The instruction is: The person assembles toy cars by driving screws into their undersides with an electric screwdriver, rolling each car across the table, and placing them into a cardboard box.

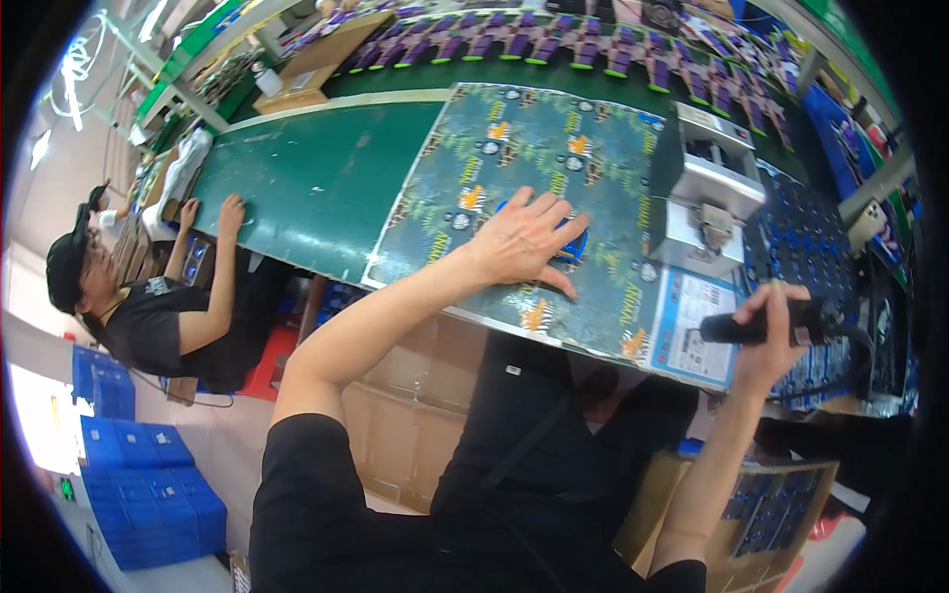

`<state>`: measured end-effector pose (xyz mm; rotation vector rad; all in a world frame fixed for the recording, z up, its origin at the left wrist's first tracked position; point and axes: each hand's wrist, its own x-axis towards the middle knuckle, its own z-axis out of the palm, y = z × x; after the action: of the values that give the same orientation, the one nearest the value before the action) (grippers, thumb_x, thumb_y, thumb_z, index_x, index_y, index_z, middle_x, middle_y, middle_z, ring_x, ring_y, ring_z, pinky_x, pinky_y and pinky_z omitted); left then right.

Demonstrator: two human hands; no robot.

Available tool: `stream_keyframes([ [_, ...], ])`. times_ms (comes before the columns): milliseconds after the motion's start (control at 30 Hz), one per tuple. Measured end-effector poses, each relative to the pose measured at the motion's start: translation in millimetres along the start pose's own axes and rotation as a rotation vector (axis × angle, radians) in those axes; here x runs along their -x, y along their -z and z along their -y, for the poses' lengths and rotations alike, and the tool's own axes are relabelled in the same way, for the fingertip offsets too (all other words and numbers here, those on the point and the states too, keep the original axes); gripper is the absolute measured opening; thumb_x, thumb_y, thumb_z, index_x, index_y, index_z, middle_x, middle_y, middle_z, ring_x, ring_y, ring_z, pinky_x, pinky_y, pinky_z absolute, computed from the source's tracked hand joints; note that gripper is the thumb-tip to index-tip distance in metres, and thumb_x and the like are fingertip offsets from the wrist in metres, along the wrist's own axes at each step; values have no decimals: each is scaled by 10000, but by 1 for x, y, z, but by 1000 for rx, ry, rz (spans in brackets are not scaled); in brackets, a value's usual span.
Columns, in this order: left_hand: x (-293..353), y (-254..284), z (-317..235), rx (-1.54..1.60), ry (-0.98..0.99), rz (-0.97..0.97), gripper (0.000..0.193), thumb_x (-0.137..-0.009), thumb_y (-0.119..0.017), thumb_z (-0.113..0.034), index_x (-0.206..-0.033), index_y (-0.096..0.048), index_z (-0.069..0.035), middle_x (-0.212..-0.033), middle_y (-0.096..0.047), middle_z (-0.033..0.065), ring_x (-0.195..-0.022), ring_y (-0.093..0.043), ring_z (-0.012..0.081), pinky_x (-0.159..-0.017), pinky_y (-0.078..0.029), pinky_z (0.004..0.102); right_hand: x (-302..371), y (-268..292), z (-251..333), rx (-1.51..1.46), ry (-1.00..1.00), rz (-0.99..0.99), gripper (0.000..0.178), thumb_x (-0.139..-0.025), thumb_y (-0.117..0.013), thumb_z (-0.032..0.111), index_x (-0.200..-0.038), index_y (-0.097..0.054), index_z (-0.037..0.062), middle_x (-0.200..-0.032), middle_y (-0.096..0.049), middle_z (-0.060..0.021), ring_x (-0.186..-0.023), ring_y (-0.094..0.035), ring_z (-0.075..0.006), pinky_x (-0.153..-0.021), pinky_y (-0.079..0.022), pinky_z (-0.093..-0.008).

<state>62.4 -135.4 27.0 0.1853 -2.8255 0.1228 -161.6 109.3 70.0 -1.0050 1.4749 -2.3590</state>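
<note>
My left hand [529, 237] lies over a small blue plastic piece [573, 247] on the printed mat [603, 296], its fingers and thumb spanning it. Most of the piece is hidden under the palm, so its full shape cannot be made out. At the right, my right hand [773, 336] is wrapped round a black handheld power tool [761, 324] that looks like an electric screwdriver. The tool is held roughly level above a white and blue printed sheet [695, 321], apart from the blue piece.
A grey and white bench machine [707, 188] stands beyond the sheet. Rows of dark blue parts [806, 232] lie to its right. Purple and pink pieces [514, 44] line the far belt. A co-worker [158, 306] sits at the left, hands at the green tabletop [306, 188].
</note>
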Motion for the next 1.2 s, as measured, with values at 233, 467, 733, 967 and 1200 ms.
stream_keyframes([
  [233,151,50,101,-375,541,2,1073,-644,-746,-663,-1461,-374,-76,-1502,-332,200,-1407,-312,363,-1130,-166,637,-5,8,-6,-30,-1,66,86,-922,-603,59,-944,-525,29,-764,-562,-97,-593,-543,-154,-569,-454,-238],
  [467,111,19,3,115,361,-316,704,-682,-849,-267,-1274,-547,-34,-1382,-492,191,-1269,-468,385,-1062,-359,529,-10,22,1,-130,-4,296,201,-897,-618,159,-1005,-527,16,-872,-559,-119,-728,-562,-172,-727,-487,-309],
  [733,-66,-38,-158,801,151,-535,309,-812,-753,-127,-1057,-639,22,-960,-682,162,-753,-682,292,-651,-531,358,-2,40,39,-283,-60,148,98,-915,-581,102,-924,-512,34,-754,-565,-133,-547,-522,-181,-558,-469,-319],
  [967,-185,-44,-240,746,492,-19,640,-853,-673,-527,-962,-624,102,-771,-673,261,-793,-674,441,-737,-525,505,20,130,129,-198,116,107,184,-910,-558,192,-950,-490,26,-764,-541,-138,-536,-503,-160,-567,-473,-302],
  [1200,-203,-54,-260,842,577,-59,669,-731,-785,-546,-983,-618,51,-834,-691,217,-790,-692,366,-726,-542,439,31,150,135,-95,90,79,227,-890,-593,208,-947,-477,22,-746,-539,-138,-512,-497,-151,-548,-473,-291],
])
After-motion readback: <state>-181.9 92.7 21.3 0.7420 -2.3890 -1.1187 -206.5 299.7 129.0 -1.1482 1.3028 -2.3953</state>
